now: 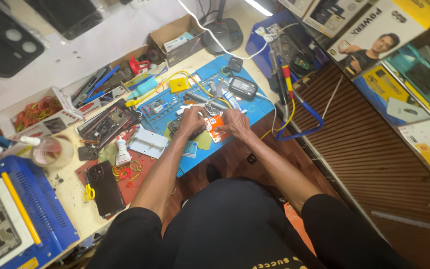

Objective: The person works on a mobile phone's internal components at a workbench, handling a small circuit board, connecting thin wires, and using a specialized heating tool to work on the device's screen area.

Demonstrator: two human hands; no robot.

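Both hands are meeting over the blue mat [247, 112] on the bench [70, 192]: left hand [191, 121] and right hand [236, 122], fingers curled, are pinching an orange part [214, 123].

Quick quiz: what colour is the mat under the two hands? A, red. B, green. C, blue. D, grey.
C: the left hand and right hand work an orange part over a blue mat on the bench.
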